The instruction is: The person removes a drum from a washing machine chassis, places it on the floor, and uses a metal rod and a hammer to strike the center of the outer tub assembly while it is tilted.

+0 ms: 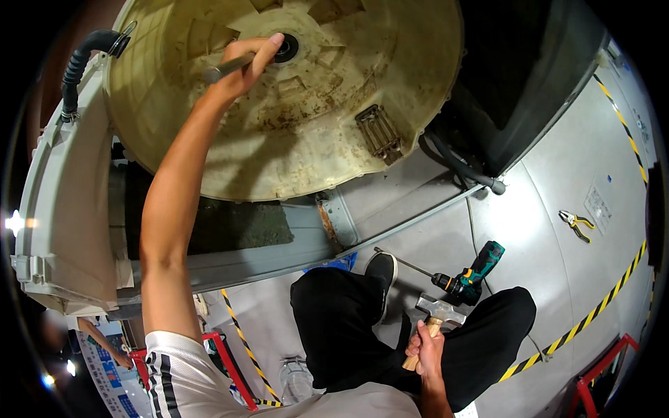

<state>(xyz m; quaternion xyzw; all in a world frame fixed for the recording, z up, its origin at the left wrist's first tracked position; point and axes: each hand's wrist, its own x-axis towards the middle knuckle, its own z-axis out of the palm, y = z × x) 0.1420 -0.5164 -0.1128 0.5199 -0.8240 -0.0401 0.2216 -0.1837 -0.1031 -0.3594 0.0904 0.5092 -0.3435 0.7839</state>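
Note:
My left hand reaches far forward into a large, stained, yellowed washing machine tub. Its fingers are wrapped around a thick metal rod, whose blunt end points back toward me. The hand is beside the black round hub in the tub's middle; I cannot tell whether the rod's far end touches it. Low over my lap, my right hand grips a hammer by its wooden handle, with the steel head up. A slatted, rust-marked part sits in the tub's near right wall.
A green-black cordless drill with a long bit lies on the floor before my knees. Pliers lie farther right. The grey machine cabinet surrounds the tub; a ribbed black hose is at left. Another person's arm shows lower left.

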